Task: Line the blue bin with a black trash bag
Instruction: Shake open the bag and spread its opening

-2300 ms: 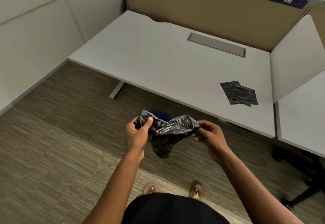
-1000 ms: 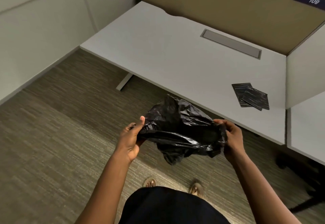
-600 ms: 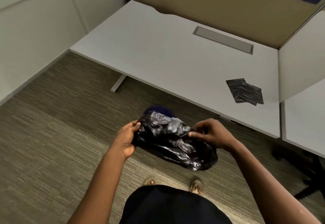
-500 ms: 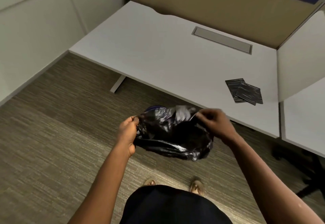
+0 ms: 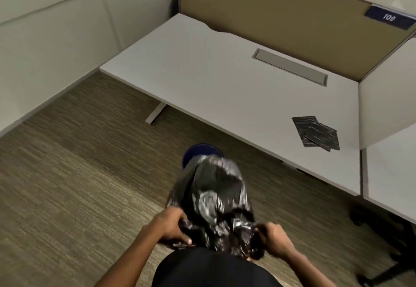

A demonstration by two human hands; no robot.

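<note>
— Head view, low in the centre of the frame: what do the hands have?

— The left hand (image 5: 172,227) and the right hand (image 5: 273,238) each have their fingers curled tight on a bunched edge of the black trash bag (image 5: 213,199), one at each side of it.

— And the bag itself?

— It billows up and away from the hands, blurred, toward the blue bin (image 5: 201,151).

— Where is the bin?

— On the carpet (image 5: 78,185) just above the bag in the frame, by the near edge of the white desk (image 5: 225,79); the bag covers part of its rim.

— Anything on the desk?

— Two folded black bags (image 5: 317,133), overlapping, at the right of the frame.
</note>
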